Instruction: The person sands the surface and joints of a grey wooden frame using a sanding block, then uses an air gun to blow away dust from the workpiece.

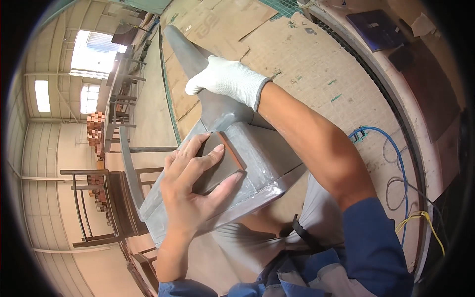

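- Left hand [188, 180]: gripping block [225, 164] against frame [255, 153]
- Right hand [227, 81]: closed around bar [180, 43], beyond block
- Bar: long axis away-left from frame's far edge

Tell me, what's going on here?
A person is handling a grey, chair-like piece of furniture. Their bare left hand holds a flat block with a reddish-brown edge against its surface, while their right hand, in a white glove, grips its long, tapering part. At this moment both hands are on the piece. A blue hose curves off to the right.
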Demonstrator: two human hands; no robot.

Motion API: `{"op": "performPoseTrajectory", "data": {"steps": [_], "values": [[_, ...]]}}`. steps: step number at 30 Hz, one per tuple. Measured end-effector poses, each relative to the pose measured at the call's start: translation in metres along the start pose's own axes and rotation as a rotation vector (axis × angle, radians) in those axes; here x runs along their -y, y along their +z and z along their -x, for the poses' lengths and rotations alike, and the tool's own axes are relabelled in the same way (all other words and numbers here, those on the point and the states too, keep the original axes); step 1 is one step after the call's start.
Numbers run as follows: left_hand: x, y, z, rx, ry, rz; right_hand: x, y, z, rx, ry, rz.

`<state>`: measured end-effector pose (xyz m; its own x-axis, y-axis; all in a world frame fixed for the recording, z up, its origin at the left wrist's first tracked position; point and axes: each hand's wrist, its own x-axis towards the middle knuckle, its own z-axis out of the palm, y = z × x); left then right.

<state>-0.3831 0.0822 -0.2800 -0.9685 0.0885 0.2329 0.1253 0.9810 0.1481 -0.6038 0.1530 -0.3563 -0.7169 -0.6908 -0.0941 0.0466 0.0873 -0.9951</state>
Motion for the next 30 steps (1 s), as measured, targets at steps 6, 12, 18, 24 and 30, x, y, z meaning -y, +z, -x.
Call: {"op": "performPoseTrajectory", "data": {"steps": [6, 12, 18, 24, 30], "values": [[-0.023, 0.001, 0.012, -0.008, 0.013, -0.052, -0.001, -0.002, -0.011, 0.021, -0.049, 0.043], [-0.007, 0.001, 0.004, -0.030, -0.065, -0.025, 0.008, 0.000, 0.007, -0.078, -0.027, 0.014], [-0.031, -0.004, 0.018, 0.060, 0.057, -0.052, -0.008, 0.004, -0.009, -0.070, -0.081, 0.030], [-0.010, 0.002, 0.008, -0.032, -0.029, -0.051, -0.002, 0.008, -0.006, -0.077, -0.065, 0.048], [-0.029, -0.003, 0.024, 0.031, 0.072, -0.088, -0.001, 0.002, -0.007, -0.064, -0.083, 0.058]]}}
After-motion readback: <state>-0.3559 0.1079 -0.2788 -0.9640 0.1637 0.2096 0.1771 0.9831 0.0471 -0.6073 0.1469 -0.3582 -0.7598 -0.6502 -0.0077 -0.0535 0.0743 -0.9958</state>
